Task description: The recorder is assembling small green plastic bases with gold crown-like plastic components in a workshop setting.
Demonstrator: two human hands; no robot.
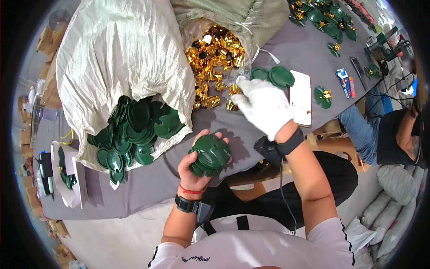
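Observation:
My left hand [191, 169], bare, is closed around a stack of round green plastic discs [211, 152] above the table's near edge. The top disc has a small raised bump. In a white glove, my right hand [264, 105] reaches over the table with thumb and forefinger apart. Beside its fingertips lie shiny gold pieces [234, 90], part of a loose heap [217, 58] spilling from a woven sack. Two more green discs [281, 77] lie just beyond the glove, next to a white flat board [301, 98].
A white woven sack [125, 49] spills many green discs [134, 130] at the left. Finished-looking green and gold pieces [329, 20] cover the far right of the grey table [309, 49]. A small clamp-like device [387, 47] stands at the right edge, near another person [394, 130].

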